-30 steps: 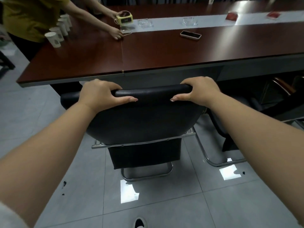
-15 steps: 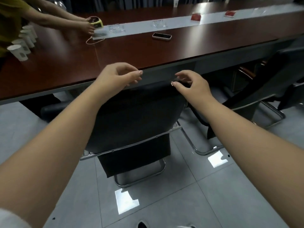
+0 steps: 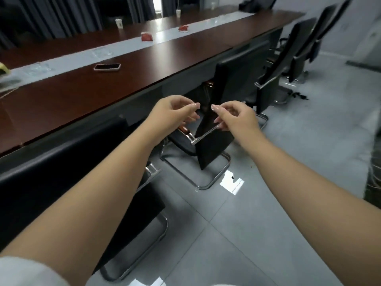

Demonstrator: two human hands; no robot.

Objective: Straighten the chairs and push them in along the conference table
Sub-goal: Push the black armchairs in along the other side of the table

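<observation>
A long dark-red conference table (image 3: pixel 127 65) runs diagonally through a room with a glossy grey tile floor (image 3: pixel 257 213) and dark curtains (image 3: pixel 61 15) behind it. On the tabletop I see a phone (image 3: pixel 107 67), two red items (image 3: pixel 146 36) along a pale centre strip, and paper cups (image 3: pixel 119 23) at the far edge. The nearest black chair (image 3: pixel 68 153) sits tucked against the table edge under my left arm. The next black chair (image 3: pixel 233 83) stands angled away from the table on a chrome sled frame, with more black chairs (image 3: pixel 299 48) beyond it. My left hand (image 3: pixel 173 114) and right hand (image 3: pixel 235 118) hang in the air ahead of me, fingers loosely curled, holding nothing, fingertips near each other but apart.
</observation>
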